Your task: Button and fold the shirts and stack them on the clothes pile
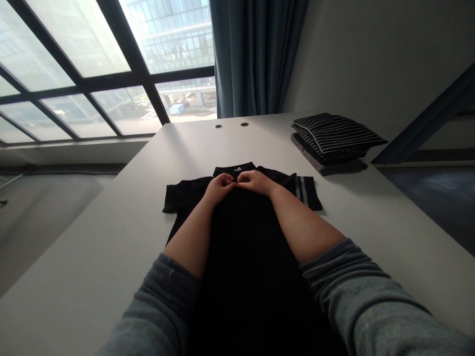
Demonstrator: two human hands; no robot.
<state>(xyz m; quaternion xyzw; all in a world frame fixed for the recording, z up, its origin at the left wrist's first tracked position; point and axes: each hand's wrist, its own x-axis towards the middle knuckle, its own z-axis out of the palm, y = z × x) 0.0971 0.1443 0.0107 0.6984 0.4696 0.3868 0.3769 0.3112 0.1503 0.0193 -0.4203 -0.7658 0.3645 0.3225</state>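
A black short-sleeved shirt lies spread on the white table, its collar toward the far side. Two grey stripes cross its right-hand sleeve. Just below the collar, my left hand pinches the shirt's front with bent fingers. My right hand meets it there, thumb and fingertips closed on the same spot. The fingertips of both hands nearly touch. Whatever small part of the front lies between them is too small and dark to make out.
On the table, at the back right, sits a stack of folded clothes with a black-and-white striped one on top. Two round cable holes are near the far edge. Behind stand a blue curtain and large windows.
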